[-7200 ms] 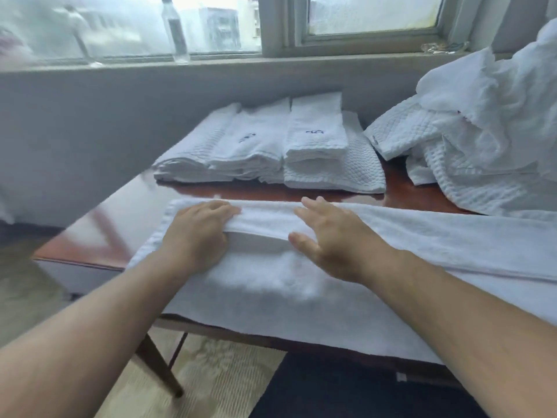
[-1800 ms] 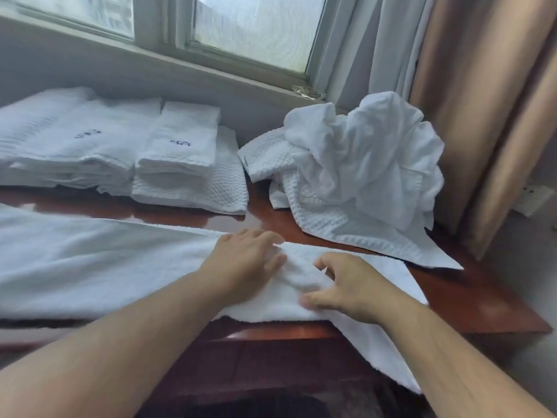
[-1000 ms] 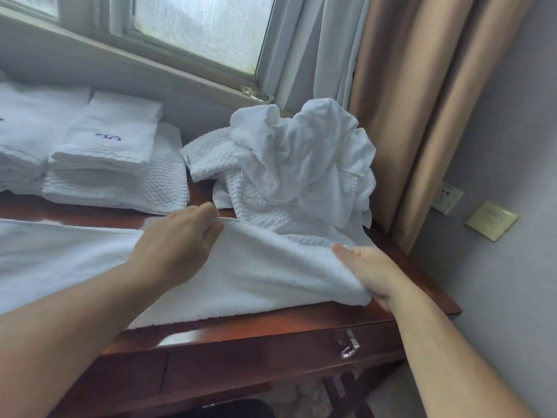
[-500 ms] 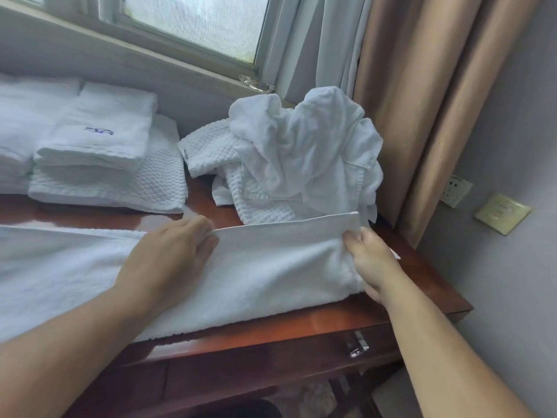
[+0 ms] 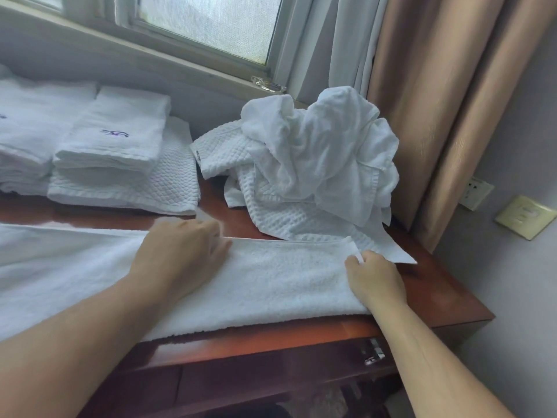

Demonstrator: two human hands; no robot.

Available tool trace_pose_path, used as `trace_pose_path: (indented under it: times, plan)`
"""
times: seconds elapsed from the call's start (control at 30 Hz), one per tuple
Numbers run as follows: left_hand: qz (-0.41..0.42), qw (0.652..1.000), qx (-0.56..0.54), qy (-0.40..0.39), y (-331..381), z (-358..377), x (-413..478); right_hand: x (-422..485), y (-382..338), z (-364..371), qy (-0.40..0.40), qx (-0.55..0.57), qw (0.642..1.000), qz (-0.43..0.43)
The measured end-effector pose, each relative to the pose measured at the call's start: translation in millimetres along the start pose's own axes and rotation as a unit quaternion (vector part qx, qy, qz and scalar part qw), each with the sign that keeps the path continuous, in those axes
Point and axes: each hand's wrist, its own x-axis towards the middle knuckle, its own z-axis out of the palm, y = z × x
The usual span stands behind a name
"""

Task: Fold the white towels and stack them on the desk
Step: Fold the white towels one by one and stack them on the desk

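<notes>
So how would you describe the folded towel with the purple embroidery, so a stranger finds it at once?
Look below the window, at the desk's far left. The folded towel lies atop a waffle-textured towel. Only it shows a full purple logo.

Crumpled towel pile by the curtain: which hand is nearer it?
Right. The right hand pinches the spread towel corner just below the crumpled towel pile; the left hand lies farther left.

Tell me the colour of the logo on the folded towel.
Purple-blue embroidery on the white folded towel, clearest in the head view.
</notes>
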Motion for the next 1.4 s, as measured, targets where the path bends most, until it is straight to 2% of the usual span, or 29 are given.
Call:
trace_pose_path:
  times: [0.1,0.17,0.27,0.37,0.57,0.67,0.73,0.83,0.93,1.0,1.13,1.23,1.33,1.4]
  plan:
    - [0.004,0.996,-0.087,-0.028,-1.8,1.0,-1.9,-4.2,-4.8,-4.9,-0.044,-0.042,0.998,-0.014]
    - [0.004,0.993,-0.117,-0.01,-4.7,1.5,-2.7,-1.0,-11.6,-8.6,-0.068,-0.046,0.997,-0.016]
    - [0.017,0.994,-0.107,0.022,-5.1,1.0,-2.3,5.9,-22.7,-9.8,-0.037,-0.002,0.999,-0.031]
    - [-0.001,0.995,-0.104,0.005,-7.8,3.0,-1.7,9.3,-19.0,-2.5,0.036,0.085,0.996,-0.001]
    - [-0.039,0.992,-0.079,-0.091,-13.9,10.4,8.6,3.7,-8.6,7.7,0.046,0.023,0.999,0.019]
    - [-0.016,0.994,-0.03,-0.106,-21.5,5.2,11.5,-10.3,-26.6,0.5,0.104,-0.064,0.992,-0.035]
    - [-0.007,0.993,-0.002,-0.114,-35.7,-5.2,10.2,-30.6,-52.4,3.1,0.127,-0.077,0.98,-0.132]
    - [-0.017,0.992,0.014,-0.128,-70.6,-31.9,3.0,-76.6,-109.7,20.4,0.03,0.038,0.959,-0.28]
    - [-0.031,0.992,0.042,-0.114,-113.0,-64.7,-12.9,-125.9,-173.7,39.9,-0.067,0.138,0.912,-0.38]
    - [-0.055,0.989,0.071,-0.121,-141.4,-85.8,-26.6,-149.0,-212.8,49.8,-0.096,0.148,0.89,-0.42]
    - [-0.091,0.978,0.14,-0.122,-189.9,-119.6,-51.9,-172.2,-264.9,63.4,-0.147,0.116,0.871,-0.453]
    - [-0.121,0.977,0.138,-0.113,-219.8,-140.7,-63.2,-177.9,-273.2,69.5,-0.175,0.128,0.853,-0.475]
    - [-0.146,0.969,0.118,-0.163,-242.3,-158.1,-71.7,-178.1,-270.5,69.0,-0.185,0.108,0.857,-0.469]
    - [-0.171,0.955,0.169,-0.171,-254.7,-165.7,-76.3,-181.8,-277.1,66.3,-0.189,0.067,0.87,-0.45]
